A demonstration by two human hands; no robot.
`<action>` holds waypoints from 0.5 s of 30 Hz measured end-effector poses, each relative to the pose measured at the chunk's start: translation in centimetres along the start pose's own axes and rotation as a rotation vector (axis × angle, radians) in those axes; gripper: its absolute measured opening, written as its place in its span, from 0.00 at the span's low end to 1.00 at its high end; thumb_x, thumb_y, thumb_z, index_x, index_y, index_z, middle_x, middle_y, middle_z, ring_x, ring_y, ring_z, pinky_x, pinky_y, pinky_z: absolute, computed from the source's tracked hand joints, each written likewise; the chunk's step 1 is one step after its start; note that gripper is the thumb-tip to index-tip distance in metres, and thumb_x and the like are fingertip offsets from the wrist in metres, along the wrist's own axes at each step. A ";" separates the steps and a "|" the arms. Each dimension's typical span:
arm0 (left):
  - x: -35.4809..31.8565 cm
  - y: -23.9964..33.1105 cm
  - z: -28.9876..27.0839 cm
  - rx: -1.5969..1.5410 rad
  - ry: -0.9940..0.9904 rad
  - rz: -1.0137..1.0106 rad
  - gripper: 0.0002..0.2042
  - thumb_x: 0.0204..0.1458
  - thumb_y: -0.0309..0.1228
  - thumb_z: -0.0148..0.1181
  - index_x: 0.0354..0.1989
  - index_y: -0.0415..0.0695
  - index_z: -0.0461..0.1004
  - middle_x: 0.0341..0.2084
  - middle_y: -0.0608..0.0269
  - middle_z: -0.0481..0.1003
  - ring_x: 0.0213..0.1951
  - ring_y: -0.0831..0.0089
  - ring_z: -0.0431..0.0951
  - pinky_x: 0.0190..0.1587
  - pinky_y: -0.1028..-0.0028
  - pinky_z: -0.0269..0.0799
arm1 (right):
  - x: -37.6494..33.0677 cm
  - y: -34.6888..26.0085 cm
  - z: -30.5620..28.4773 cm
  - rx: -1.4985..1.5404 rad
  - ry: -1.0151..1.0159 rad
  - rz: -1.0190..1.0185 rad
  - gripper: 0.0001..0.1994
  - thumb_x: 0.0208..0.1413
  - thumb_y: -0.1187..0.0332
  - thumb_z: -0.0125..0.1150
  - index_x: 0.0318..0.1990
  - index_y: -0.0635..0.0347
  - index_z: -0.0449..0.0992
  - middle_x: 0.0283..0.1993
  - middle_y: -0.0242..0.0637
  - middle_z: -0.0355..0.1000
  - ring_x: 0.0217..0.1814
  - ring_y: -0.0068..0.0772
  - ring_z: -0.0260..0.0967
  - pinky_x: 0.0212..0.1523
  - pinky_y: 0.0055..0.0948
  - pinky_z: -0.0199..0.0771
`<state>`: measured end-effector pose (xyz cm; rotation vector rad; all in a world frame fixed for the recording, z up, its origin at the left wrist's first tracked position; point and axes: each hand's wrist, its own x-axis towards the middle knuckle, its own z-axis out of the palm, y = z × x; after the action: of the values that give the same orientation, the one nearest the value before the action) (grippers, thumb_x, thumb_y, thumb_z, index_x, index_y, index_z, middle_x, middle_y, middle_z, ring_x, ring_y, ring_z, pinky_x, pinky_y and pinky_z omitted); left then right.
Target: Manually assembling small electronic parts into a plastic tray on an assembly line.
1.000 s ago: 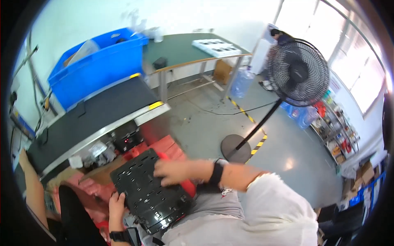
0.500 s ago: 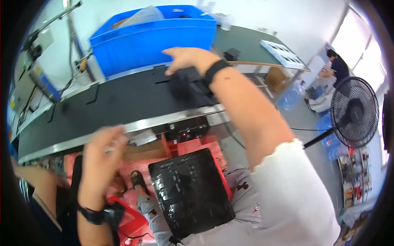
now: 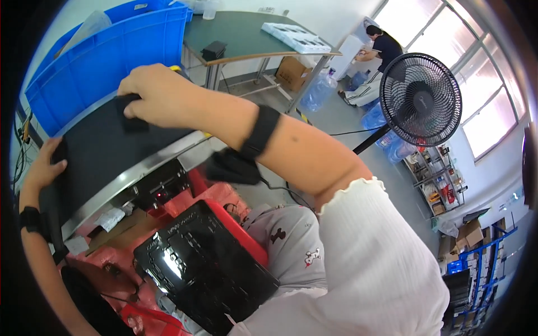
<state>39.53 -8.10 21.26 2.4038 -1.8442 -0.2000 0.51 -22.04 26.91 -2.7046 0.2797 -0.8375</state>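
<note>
At the far left, the left hand point(image 3: 46, 162) is laid on the near-left part of a black conveyor belt point(image 3: 95, 154), fingers curled over a dark edge there; whether anything is clamped in that hand cannot be told. A black wristband point(image 3: 31, 219) is worn on that forearm. Further right, the right hand point(image 3: 159, 96) is stretched out over the belt, and a small flat black part point(image 3: 129, 116) is pinched under its closed fingertips. The part is pressed flat against the belt surface, directly beneath the fingers and slightly toward the person's side of the hand. A black wrist strap point(image 3: 260, 131) is seen on the right forearm. Behind the belt, a large blue plastic bin point(image 3: 106, 53) is seen. Below the arms, a glossy black moulded tray point(image 3: 204, 269) is rested on the lap, well apart from both hands, with a red crate point(image 3: 221, 196) just behind it. To the right, a green-topped table point(image 3: 246, 33) is shown, then a black pedestal fan point(image 3: 420, 101), and another person point(image 3: 384, 47) is bent over in the background.
</note>
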 end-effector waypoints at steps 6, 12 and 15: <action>1.3 9.0 -0.6 -0.062 0.050 0.120 0.35 0.46 0.48 0.63 0.58 0.37 0.65 0.59 0.45 0.62 0.62 0.55 0.60 0.63 0.67 0.55 | -10.0 -6.0 2.7 0.559 -0.310 0.232 0.17 0.47 0.67 0.64 0.43 0.67 0.74 0.41 0.44 0.74 0.42 0.38 0.72 0.44 0.32 0.70; -2.9 15.5 -1.1 -0.021 0.218 0.021 0.35 0.38 0.49 0.66 0.48 0.30 0.72 0.41 0.41 0.75 0.46 0.52 0.76 0.50 0.65 0.70 | -16.4 -4.6 13.3 0.422 -0.334 0.188 0.10 0.45 0.71 0.62 0.35 0.65 0.75 0.31 0.45 0.72 0.37 0.46 0.71 0.43 0.37 0.70; -5.0 18.7 -0.9 -0.100 0.205 0.092 0.35 0.39 0.48 0.67 0.50 0.31 0.70 0.42 0.44 0.73 0.45 0.57 0.75 0.48 0.66 0.69 | -16.6 -4.1 12.1 0.407 -0.374 0.204 0.12 0.46 0.70 0.61 0.39 0.65 0.74 0.34 0.45 0.73 0.40 0.46 0.71 0.45 0.36 0.69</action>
<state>20.59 -8.08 25.35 2.1780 -1.8015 -0.0354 -5.56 -11.05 10.16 -2.3370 0.2609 -0.2814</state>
